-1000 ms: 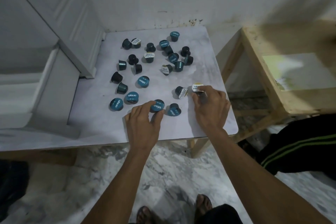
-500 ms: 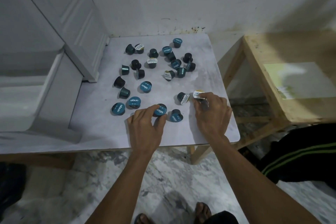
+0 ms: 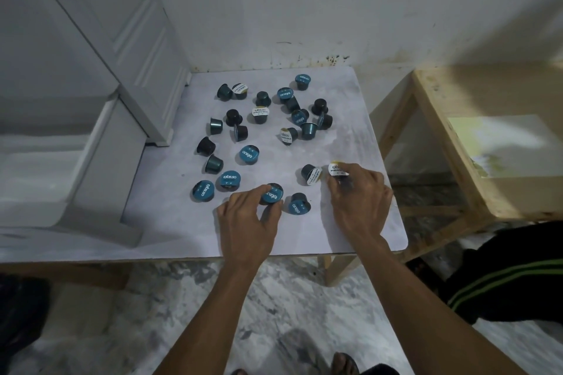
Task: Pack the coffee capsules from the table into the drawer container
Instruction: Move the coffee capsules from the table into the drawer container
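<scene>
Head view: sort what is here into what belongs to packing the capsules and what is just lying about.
Belongs to the job:
- coffee capsules scattered on the table
- white drawer container, open at the left
- left hand on a blue-lidded capsule
- right hand on a white-lidded capsule

Just lying about:
- wooden bench at the right
- pale sheet on it

The coffee capsules [image 3: 229, 180] are dark with teal lids, and a few lids [image 3: 337, 169] are white with yellow edge. The table [image 3: 350, 137] is pale grey marbled; the floor [image 3: 152, 313] is grey-white marble pattern.
</scene>
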